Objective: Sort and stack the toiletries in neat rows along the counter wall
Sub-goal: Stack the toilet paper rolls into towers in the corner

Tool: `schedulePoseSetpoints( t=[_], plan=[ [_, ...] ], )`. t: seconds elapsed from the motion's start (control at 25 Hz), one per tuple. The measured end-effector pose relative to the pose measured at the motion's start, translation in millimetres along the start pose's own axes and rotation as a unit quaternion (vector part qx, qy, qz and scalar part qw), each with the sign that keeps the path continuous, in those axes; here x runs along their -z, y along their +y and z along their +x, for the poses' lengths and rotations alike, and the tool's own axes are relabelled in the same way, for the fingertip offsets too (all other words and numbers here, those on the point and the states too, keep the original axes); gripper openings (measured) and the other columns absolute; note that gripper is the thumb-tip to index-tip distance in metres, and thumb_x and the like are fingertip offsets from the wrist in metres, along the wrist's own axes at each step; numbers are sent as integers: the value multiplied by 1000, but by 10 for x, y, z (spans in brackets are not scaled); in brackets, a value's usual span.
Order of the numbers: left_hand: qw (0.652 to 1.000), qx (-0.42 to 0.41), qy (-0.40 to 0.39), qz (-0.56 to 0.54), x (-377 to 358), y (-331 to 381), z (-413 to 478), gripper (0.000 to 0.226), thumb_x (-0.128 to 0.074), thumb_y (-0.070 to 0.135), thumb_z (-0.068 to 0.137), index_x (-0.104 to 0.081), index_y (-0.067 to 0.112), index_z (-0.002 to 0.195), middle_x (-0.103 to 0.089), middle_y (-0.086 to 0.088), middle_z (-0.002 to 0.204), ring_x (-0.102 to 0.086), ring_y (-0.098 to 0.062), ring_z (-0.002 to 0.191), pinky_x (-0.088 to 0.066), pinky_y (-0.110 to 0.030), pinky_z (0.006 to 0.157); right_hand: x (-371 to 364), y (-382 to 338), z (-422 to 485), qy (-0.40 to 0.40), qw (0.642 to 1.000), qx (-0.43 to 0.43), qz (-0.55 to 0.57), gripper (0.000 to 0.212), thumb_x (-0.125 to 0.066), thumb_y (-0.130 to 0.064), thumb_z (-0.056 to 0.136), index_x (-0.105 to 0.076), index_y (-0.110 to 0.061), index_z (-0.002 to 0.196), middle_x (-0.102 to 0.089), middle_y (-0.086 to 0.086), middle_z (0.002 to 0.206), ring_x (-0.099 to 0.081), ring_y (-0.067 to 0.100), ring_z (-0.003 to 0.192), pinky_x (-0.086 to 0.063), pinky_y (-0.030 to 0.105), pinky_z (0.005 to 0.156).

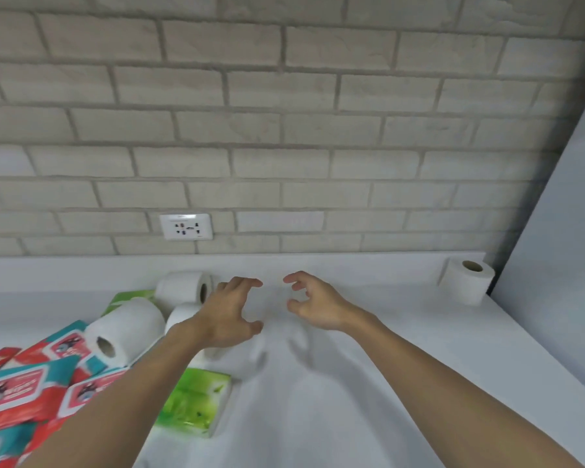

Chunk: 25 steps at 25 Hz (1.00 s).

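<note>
My left hand and my right hand hover side by side over the white counter, fingers loosely curled, holding nothing. Left of my left hand lie three white toilet rolls: one on its side by the wall, a big one lower left, and one partly hidden behind my wrist. A green tissue pack lies under my left forearm, another green pack peeks out behind the rolls. Several red-and-teal packs are piled at the bottom left. A single roll stands upright in the far right corner.
A brick wall backs the counter, with a white power socket just above the counter edge. A pale panel closes off the right side. Bare counter stretches between my hands and the corner roll.
</note>
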<state>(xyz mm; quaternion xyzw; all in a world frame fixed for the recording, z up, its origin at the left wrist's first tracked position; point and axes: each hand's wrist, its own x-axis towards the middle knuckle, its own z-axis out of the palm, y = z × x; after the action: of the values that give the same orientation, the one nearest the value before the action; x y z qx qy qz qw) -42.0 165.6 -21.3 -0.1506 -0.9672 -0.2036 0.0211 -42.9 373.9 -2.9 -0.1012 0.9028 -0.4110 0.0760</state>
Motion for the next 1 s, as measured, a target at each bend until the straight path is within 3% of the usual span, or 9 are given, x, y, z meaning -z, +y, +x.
schedulePoseSetpoints(
  t=[0.16, 0.28, 0.48, 0.68, 0.88, 1.0],
  plan=[
    [988, -21, -25, 152, 116, -418, -268, 77, -54, 48, 82, -20, 27, 148, -24, 5, 152, -22, -24, 139, -23, -36, 114, -459, -142, 42, -38, 999, 2, -8, 51, -62, -27, 90, -44, -28, 138, -46, 0, 137, -45, 12, 111, -39, 24, 89],
    [969, -32, -55, 240, 168, -669, -399, 77, -49, 48, 86, -14, 23, 150, -18, 0, 155, -15, -27, 143, -17, -38, 117, -754, -174, 105, -61, 998, -3, -23, 57, -64, -30, 89, -41, -27, 141, -44, 2, 140, -49, 17, 121, -41, 24, 94],
    [923, -44, -94, 369, 190, -849, -425, 84, -48, 54, 87, -8, 17, 150, -12, -8, 157, -11, -37, 143, -14, -48, 117, -1049, -216, 220, -79, 995, -12, -54, 70, -66, -34, 88, -31, -26, 148, -38, 5, 145, -42, 19, 133, -38, 29, 105],
    [896, -61, -93, 430, 186, -877, -319, 87, -53, 52, 88, -7, 13, 151, -13, -13, 157, -12, -39, 143, -15, -53, 115, -1230, -231, 399, -83, 993, -30, -73, 80, -70, -39, 84, -26, -25, 149, -36, 6, 148, -43, 20, 134, -39, 34, 108],
    [861, -74, -131, 486, 114, -928, -135, 94, -64, 36, 85, -2, 11, 152, -9, -17, 157, -7, -40, 145, -14, -55, 116, -1381, -223, 589, -114, 984, -58, -123, 98, -73, -52, 76, -17, -24, 152, -29, 4, 152, -37, 26, 137, -38, 44, 109],
    [860, -81, -143, 484, 54, -1002, -31, 96, -69, 28, 82, -6, 8, 151, -17, -16, 154, -12, -38, 144, -18, -54, 114, -1445, -199, 698, -123, 980, -76, -134, 110, -76, -59, 69, -15, -22, 152, -27, 3, 155, -33, 27, 140, -37, 46, 110]
  ],
)
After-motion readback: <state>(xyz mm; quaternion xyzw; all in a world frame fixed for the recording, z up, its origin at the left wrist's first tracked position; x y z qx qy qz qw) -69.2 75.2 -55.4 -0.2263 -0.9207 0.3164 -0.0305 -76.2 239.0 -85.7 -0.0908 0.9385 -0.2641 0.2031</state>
